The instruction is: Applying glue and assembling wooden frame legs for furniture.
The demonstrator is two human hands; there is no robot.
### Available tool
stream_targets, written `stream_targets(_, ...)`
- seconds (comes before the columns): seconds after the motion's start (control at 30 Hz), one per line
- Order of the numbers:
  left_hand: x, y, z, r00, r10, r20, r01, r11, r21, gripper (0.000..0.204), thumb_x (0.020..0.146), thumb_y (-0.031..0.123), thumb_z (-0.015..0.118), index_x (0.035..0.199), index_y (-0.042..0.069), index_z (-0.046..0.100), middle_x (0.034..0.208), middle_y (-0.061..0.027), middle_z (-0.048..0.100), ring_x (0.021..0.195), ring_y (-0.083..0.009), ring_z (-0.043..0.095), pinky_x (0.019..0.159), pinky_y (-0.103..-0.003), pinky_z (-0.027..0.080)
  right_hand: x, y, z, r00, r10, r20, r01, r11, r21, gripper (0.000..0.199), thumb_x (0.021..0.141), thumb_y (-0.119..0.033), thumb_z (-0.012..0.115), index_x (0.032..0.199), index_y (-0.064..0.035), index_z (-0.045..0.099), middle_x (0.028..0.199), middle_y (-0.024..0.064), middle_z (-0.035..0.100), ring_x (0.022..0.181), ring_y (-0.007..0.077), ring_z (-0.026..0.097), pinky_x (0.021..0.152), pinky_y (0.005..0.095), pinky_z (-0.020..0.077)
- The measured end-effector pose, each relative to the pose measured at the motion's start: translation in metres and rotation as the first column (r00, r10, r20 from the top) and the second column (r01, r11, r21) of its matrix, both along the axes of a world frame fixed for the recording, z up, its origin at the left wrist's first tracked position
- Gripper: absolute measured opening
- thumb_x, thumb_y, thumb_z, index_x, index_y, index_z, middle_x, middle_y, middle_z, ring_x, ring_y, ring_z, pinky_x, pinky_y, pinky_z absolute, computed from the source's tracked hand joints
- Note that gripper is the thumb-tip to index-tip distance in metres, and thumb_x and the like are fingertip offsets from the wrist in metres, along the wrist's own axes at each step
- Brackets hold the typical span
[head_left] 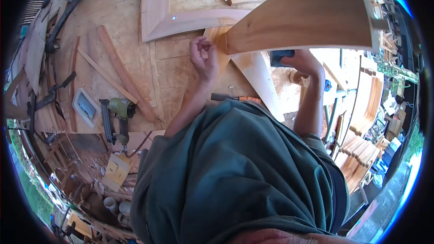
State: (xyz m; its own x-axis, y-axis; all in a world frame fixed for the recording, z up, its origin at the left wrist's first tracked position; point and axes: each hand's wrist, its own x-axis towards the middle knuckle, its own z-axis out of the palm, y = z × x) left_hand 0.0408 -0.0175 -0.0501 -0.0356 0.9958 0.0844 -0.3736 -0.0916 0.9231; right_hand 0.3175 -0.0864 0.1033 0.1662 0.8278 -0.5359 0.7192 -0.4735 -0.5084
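A broad wooden panel stands tilted up in front of me, its narrow end resting by a wooden piece on the bench. My left hand is just left of that narrow end, fingers curled in; whether something small is in them I cannot make out. Under the panel's lower edge, my right hand holds a dark blue pad, perhaps a folded cloth or abrasive. The panel hides part of its fingers. Close to my body lies a chisel-like tool with a dark blade and orange handle.
A mitred wooden frame lies at the far side of the workbench. A nail gun with a hose rests at the near left edge, beside a small white-framed tray and loose wood strips. Stacked curved wooden parts are right.
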Motion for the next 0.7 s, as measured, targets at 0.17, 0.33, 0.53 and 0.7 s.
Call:
stream_targets(0.17, -0.009, 0.031, 0.017, 0.896, -0.316, -0.313, 0.352, 0.934, 0.063, 0.043, 0.089, -0.01, 0.061, 0.129, -0.001, 0.051, 0.116, -0.0097, 0.066, 0.097, -0.0133, 0.065, 0.089, -0.025, 0.053, -0.029, -0.057, -0.047, 0.938, 0.081, -0.337, -0.1, 0.994, -0.042, 0.06, 0.077, -0.017, 0.08, 0.133, -0.0045, 0.063, 0.115, 0.0151, 0.07, 0.103, 0.0263, 0.068, 0.093, 0.0357, 0.0539)
stream_targets(0.33, -0.016, 0.043, -0.009, 0.736, -0.454, -0.502, 0.517, 0.856, -0.014, 0.049, 0.087, -0.014, 0.063, 0.133, -0.001, 0.051, 0.124, -0.0109, 0.064, 0.11, -0.0173, 0.066, 0.095, -0.03, 0.055, -0.029, -0.057, -0.065, 0.839, 0.08, -0.538, 0.01, 0.987, 0.161, 0.079, 0.081, -0.047, 0.084, 0.143, -0.0055, 0.057, 0.136, 0.0131, 0.063, 0.123, 0.0251, 0.06, 0.101, 0.0389, 0.0496)
stream_targets(0.53, -0.007, 0.033, -0.004, 0.701, -0.491, -0.518, 0.539, 0.84, -0.068, 0.053, 0.087, -0.014, 0.065, 0.136, -0.002, 0.049, 0.119, -0.0123, 0.068, 0.11, -0.0206, 0.069, 0.096, -0.034, 0.057, -0.026, -0.007, -0.106, 0.903, 0.13, -0.41, 0.025, 0.935, 0.353, 0.054, 0.094, -0.032, 0.071, 0.141, -0.0086, 0.059, 0.119, 0.0125, 0.07, 0.102, 0.0264, 0.068, 0.092, 0.0368, 0.0531)
stream_targets(0.7, -0.015, 0.043, -0.02, 0.716, -0.451, -0.533, 0.518, 0.855, -0.027, 0.054, 0.088, -0.006, 0.069, 0.138, -0.001, 0.052, 0.121, -0.0143, 0.071, 0.104, -0.0208, 0.072, 0.091, -0.033, 0.06, -0.034, 0.024, -0.114, 0.918, 0.218, -0.33, -0.089, 0.927, 0.364, 0.053, 0.088, -0.021, 0.071, 0.139, -0.0109, 0.062, 0.121, 0.0153, 0.069, 0.103, 0.0302, 0.068, 0.091, 0.0373, 0.0531)
